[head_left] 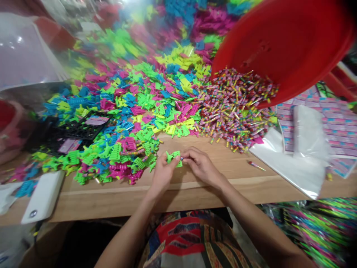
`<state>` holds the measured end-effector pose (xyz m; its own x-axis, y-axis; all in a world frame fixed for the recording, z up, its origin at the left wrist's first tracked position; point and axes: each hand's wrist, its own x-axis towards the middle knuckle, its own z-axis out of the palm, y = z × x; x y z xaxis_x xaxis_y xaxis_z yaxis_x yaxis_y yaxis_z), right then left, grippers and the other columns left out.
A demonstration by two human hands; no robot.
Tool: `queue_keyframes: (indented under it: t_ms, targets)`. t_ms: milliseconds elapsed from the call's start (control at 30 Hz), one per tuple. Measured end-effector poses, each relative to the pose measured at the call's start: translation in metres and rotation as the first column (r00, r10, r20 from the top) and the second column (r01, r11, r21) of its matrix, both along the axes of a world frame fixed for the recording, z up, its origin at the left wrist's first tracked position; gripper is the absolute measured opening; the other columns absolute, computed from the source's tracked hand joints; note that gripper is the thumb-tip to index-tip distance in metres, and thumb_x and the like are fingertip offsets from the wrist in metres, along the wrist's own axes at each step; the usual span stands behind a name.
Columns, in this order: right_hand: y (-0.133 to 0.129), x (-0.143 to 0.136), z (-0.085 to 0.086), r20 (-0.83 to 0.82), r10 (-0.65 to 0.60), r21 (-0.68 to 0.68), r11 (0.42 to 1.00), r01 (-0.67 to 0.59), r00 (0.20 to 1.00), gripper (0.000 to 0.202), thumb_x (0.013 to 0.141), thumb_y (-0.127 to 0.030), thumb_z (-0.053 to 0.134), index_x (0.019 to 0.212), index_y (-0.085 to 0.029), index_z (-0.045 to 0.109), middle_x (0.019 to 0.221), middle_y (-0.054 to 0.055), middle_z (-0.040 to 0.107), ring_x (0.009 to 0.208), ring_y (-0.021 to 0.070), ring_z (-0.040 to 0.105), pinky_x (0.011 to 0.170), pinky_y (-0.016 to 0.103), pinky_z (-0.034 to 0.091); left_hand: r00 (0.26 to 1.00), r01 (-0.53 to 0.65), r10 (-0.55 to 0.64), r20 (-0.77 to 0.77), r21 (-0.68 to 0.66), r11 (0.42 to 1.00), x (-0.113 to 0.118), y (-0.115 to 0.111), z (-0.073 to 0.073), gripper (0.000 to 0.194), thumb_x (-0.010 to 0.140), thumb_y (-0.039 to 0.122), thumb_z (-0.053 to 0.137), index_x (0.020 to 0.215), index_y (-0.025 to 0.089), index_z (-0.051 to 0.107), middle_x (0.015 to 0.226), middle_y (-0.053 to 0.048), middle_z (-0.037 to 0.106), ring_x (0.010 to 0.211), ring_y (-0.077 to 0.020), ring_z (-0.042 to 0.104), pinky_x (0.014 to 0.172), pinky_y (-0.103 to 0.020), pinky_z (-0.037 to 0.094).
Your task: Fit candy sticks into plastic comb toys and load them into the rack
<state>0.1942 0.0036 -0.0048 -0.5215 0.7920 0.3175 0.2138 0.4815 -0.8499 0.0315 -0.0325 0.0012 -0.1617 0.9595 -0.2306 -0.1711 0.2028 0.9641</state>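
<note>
One bright-green plastic piece sits mid-frame, pinched in the left hand; at its right edge the right hand pinches a small, mostly hidden item. Multicoloured plastic pieces heap upper left to centre; patterned sticks spill from a red basin, upper right.

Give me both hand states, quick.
Left hand: closed, holding a green plastic piece.
Right hand: closed beside that piece; what it holds, if anything, can't be told.

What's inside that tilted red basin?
Small pinkish sticks lie heaped inside the lower edge of the red basin and out onto the table; whatever they cover is hidden.
</note>
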Motion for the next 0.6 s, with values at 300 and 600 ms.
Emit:
queue_keyframes:
  t_ms: [300,600]
  targets:
    - [0.05,0.085,0.0,0.34,-0.379,0.078,0.923,0.376,0.86,0.026,0.097,-0.025,0.059,0.119,-0.02,0.072,0.106,0.009,0.075,0.094,0.0222,0.069,0.085,0.034,0.053,0.497,-0.195,0.32,-0.806,0.256,0.947,-0.127,0.004,0.093,0.05,0.071,0.054,0.081,0.114,0.031,0.07,0.113,-0.002,0.073,0.102,-0.0304,0.069,0.087,-0.047,0.055]
    - [0.074,0.111,-0.039,0.609,-0.495,0.207,0.854,0.478,0.62,0.018,0.095,-0.028,0.054,0.092,-0.02,0.07,0.105,0.014,0.072,0.098,0.0293,0.064,0.083,0.038,0.046,0.582,0.124,0.114,-0.805,0.226,0.966,-0.058,0.085,0.039,0.019,0.087,0.018,0.062,0.103,0.016,0.072,0.1,-0.007,0.075,0.091,-0.0212,0.07,0.083,-0.035,0.056]
